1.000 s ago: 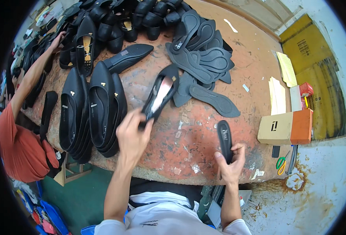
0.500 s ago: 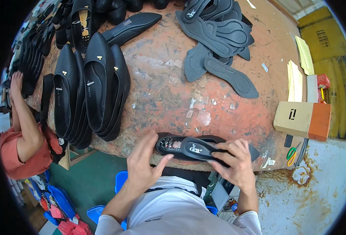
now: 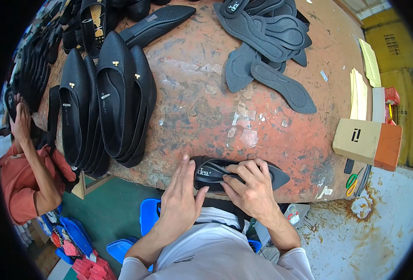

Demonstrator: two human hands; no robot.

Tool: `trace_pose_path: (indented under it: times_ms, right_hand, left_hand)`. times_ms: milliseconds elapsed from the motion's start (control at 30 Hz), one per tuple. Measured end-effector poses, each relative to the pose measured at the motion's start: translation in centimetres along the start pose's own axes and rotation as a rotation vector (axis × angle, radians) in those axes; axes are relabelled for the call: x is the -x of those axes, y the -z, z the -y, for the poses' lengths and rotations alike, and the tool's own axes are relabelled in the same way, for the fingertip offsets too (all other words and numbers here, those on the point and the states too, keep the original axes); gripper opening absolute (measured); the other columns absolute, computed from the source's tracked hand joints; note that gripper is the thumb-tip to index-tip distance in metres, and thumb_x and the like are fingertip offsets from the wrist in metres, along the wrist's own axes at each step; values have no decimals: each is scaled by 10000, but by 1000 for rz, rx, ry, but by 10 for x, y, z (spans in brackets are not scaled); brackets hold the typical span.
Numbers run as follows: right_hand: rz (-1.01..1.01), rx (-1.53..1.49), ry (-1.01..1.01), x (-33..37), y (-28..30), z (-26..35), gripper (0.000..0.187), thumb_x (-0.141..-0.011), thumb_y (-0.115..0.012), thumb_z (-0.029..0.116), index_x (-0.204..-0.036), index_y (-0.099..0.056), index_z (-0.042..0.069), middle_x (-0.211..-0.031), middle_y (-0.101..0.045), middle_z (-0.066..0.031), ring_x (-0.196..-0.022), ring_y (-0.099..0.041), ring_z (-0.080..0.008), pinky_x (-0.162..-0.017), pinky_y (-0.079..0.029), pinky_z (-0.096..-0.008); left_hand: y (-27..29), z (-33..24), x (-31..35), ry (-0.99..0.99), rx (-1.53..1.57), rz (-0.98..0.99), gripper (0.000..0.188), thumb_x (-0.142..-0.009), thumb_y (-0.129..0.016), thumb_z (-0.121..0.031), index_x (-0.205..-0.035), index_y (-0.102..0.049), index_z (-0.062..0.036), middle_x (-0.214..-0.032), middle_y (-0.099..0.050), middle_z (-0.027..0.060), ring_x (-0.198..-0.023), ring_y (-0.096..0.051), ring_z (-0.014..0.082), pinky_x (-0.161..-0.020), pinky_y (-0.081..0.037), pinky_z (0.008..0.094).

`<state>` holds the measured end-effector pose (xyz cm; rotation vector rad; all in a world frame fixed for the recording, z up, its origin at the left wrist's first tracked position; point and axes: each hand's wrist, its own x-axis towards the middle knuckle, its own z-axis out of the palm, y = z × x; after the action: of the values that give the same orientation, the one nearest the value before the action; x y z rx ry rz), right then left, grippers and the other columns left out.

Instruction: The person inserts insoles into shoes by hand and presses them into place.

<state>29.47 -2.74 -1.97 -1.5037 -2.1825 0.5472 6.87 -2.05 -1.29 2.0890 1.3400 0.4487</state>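
A black pointed flat shoe (image 3: 280, 178) lies at the table's front edge, its toe to the right. Inside it sits a dark insole (image 3: 205, 172) with white lettering at the heel end. My right hand (image 3: 251, 188) has its fingers closed on the insole, down in the shoe's opening. Along the shoe's heel my left hand (image 3: 181, 198) rests with fingers stretched out and the thumb apart, holding nothing. My right fingers hide the insole's front part.
Stacked black shoes (image 3: 122, 107) stand at the left, and a pile of grey insoles (image 3: 276, 42) lies at the back. To the right are a cardboard box (image 3: 356, 140), yellow paper sheets (image 3: 359, 95) and scissors (image 3: 351, 184). A co-worker's arm (image 3: 33, 158) reaches in at far left.
My right hand has moved left with the insole, which now lies down inside the shoe up to the heel. The shoe's decorated inner heel is now covered. The co-worker's hand now holds a dark shoe.
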Motion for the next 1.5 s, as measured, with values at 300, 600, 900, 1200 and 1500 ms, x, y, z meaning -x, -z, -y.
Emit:
trace_pose_path:
  times_ms: [300, 600, 900, 1200, 1500]
  right_hand:
    - [18, 88, -19, -9, -2, 7, 242, -780, -887, 149, -987, -802, 56, -1158, -728, -44, -1054, -645, -259, -996, -467, -481]
    - [-49, 394, -685, 16, 18, 24, 573, -757, -942, 423, -1096, -669, 50, -979, -602, -119, -973, -580, -340, -903, -415, -474]
    - [-28, 329, -657, 25, -2, 8, 573, -712, -963, 359, -1068, -637, 50, -980, -637, -130, -978, -604, -341, -865, -434, -466]
    - [-86, 174, -447, -13, 42, -12, 326, -818, -837, 90, -1063, -632, 21, -1080, -686, -176, -928, -693, -403, -798, -577, -524]
    - [220, 253, -463, 19, 7, 33, 1068, -934, -676, 630, -1620, -354, -123, -1697, -300, -369, -1589, -273, -543, -1265, -195, -702]
  left_hand:
    - [-3, -13, -19, 21, -215, 102, 432, -959, -738, -177, -1273, -717, 119, -1602, -391, 408, -1334, -551, 529, -1013, -584, 542]
    - [-10, -17, -25, 40, -351, 102, 410, -871, -765, -191, -1147, -779, 113, -1539, -499, 344, -1343, -544, 455, -966, -605, 473]
    - [-10, -19, -27, 47, -342, 124, 419, -878, -752, -188, -1164, -774, 118, -1533, -495, 340, -1358, -531, 447, -987, -594, 471]
    - [-19, -28, -20, -503, 0, 287, 324, -811, -867, -301, -971, -756, -43, -1644, -492, 145, -828, -673, 303, -607, -632, 396]
    - [-119, -20, -16, -246, -13, 85, 541, -861, -757, -329, -1321, -719, -46, -1508, -589, 156, -994, -653, 420, -768, -611, 489]
